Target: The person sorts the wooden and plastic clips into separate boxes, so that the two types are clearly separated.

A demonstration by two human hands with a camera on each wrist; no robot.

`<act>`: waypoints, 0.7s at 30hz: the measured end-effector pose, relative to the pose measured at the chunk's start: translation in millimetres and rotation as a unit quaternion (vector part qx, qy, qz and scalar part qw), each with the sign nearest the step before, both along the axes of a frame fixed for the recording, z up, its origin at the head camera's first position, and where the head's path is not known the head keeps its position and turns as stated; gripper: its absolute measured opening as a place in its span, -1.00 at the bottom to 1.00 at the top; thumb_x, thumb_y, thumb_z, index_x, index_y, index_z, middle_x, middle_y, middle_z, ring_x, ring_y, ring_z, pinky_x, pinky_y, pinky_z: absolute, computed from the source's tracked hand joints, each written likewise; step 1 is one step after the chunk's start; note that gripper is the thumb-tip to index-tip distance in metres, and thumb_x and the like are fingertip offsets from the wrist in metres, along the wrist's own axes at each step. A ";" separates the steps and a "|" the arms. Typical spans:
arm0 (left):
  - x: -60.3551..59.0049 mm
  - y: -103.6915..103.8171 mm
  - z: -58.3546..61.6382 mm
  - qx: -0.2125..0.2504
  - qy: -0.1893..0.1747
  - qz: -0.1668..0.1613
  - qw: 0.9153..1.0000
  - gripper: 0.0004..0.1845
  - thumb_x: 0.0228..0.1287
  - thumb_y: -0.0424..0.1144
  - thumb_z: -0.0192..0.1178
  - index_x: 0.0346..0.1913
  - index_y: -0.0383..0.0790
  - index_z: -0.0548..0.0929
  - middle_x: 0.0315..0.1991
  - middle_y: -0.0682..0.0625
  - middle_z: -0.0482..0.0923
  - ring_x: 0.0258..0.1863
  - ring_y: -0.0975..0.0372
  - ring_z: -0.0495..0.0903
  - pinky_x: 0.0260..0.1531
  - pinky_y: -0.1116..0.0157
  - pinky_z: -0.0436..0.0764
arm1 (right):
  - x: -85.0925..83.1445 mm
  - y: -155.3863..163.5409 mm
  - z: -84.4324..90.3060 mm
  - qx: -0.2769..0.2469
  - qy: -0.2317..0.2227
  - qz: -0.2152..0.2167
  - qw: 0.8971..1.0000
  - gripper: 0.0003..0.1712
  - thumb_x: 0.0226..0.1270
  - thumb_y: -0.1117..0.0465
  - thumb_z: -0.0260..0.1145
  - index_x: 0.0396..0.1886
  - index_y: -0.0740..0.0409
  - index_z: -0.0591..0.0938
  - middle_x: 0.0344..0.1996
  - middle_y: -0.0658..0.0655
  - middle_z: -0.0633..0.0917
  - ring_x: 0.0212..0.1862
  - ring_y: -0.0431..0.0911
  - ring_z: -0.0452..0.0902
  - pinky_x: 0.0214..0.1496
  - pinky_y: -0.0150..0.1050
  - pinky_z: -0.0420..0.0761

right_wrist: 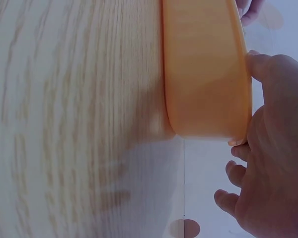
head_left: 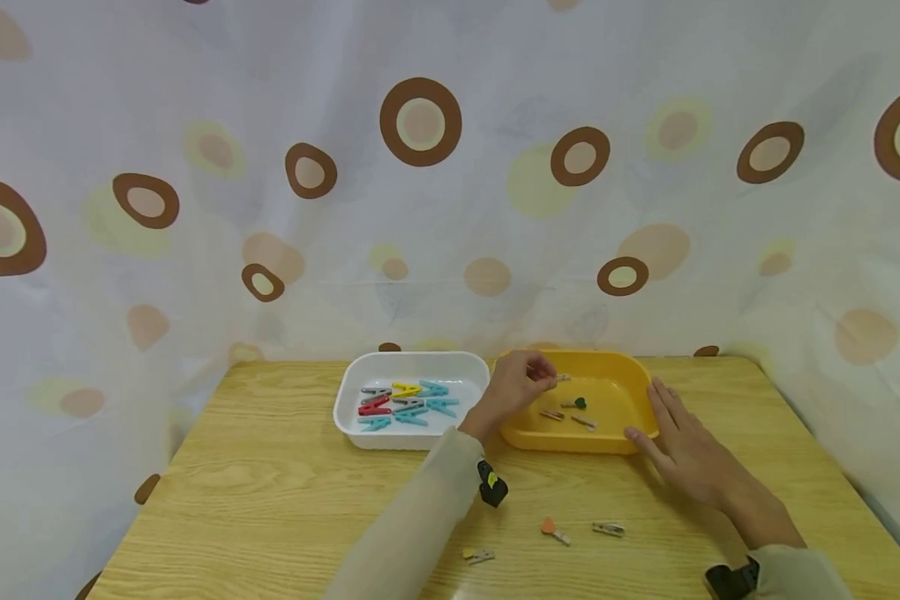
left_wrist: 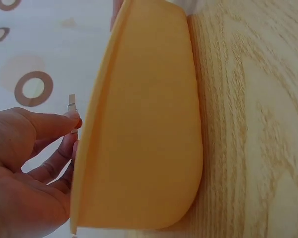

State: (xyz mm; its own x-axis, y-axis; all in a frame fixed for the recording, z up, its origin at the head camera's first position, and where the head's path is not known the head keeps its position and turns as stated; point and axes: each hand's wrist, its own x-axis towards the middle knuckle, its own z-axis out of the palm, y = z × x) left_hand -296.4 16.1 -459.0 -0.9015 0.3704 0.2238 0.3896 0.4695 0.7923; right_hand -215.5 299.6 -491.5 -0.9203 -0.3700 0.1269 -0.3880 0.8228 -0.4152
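My left hand (head_left: pixel 513 392) is over the left part of the yellow tray (head_left: pixel 633 446). Between thumb and fingers it pinches a small wooden clothespin (left_wrist: pixel 72 100) with a bit of red on it, above the rim in the left wrist view. Several more small clothespins lie inside this tray, one with a dark green piece (head_left: pixel 581 403). My right hand (head_left: pixel 693 454) rests at the tray's right end, thumb on the near rim and fingers extended along the side; the right wrist view shows the thumb (right_wrist: pixel 260 65) touching the rim.
Left of the yellow tray stands a white tray (head_left: pixel 356 435) holding several red, yellow, grey and blue plastic clothespins. On the wooden table (head_left: pixel 270 500) nearer me lie a clothespin with an orange piece (head_left: pixel 549 526), a plain one (head_left: pixel 608 528) and a yellow-tipped one (head_left: pixel 480 556). A patterned curtain hangs behind.
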 end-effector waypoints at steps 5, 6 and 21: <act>-9.4 2.8 -5.4 -0.020 -0.009 0.011 1.000 -0.97 0.37 -0.36 0.36 -0.22 -0.26 0.73 -0.31 0.02 0.69 -0.35 0.33 0.60 -0.27 0.49 0.59 | -1.1 -0.2 2.7 0.002 0.000 -0.002 1.000 0.00 0.65 -0.19 0.00 0.65 0.34 -0.23 0.64 0.31 -0.26 0.61 0.36 -0.29 0.45 0.46 -0.03; -10.9 3.6 -6.8 -0.027 -0.009 0.012 1.000 -0.98 0.36 -0.36 0.36 -0.24 -0.25 0.73 -0.32 0.03 0.68 -0.35 0.34 0.60 -0.27 0.49 0.58 | -1.0 -0.1 2.9 0.003 -0.002 -0.003 1.000 0.01 0.65 -0.20 0.00 0.65 0.34 -0.23 0.64 0.30 -0.26 0.61 0.35 -0.30 0.45 0.46 -0.03; -13.1 7.2 -10.5 -0.096 0.009 0.028 0.995 -0.92 0.35 -0.33 0.38 -0.31 -0.18 0.69 -0.38 0.08 0.60 -0.39 0.33 0.50 -0.34 0.49 0.51 | 1.1 -2.3 4.6 -0.004 -0.002 -0.005 1.000 0.00 0.65 -0.19 0.00 0.65 0.33 -0.23 0.64 0.33 -0.24 0.61 0.34 -0.33 0.46 0.45 -0.05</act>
State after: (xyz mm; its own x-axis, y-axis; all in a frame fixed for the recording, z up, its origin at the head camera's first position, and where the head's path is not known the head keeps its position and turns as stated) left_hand -309.6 23.3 -469.5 -0.9186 0.3565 0.1707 0.3719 0.6331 0.6788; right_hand -214.5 297.4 -487.0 -0.9247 -0.3593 0.1256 -0.3775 0.8237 -0.4231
